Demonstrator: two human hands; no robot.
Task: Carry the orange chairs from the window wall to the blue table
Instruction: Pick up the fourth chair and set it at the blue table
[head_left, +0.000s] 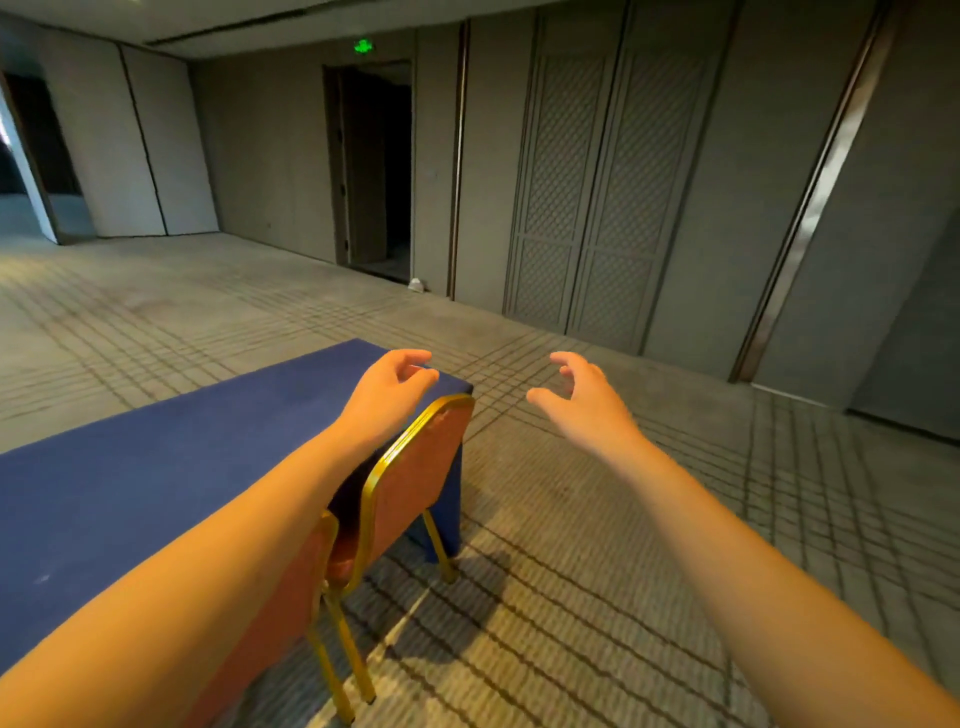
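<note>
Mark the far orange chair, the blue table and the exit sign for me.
far orange chair (421, 467): head view, on the orange back panel.
blue table (182, 467): head view, on the bare blue top.
exit sign (363, 46): head view, on the green lit face above the doorway.

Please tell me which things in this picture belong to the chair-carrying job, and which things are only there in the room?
Belong to the job:
far orange chair, at the table's end
near orange chair, beside it
blue table
left hand and right hand, both open and empty

Only there:
dark doorway
green exit sign
small white object on the carpet
</note>
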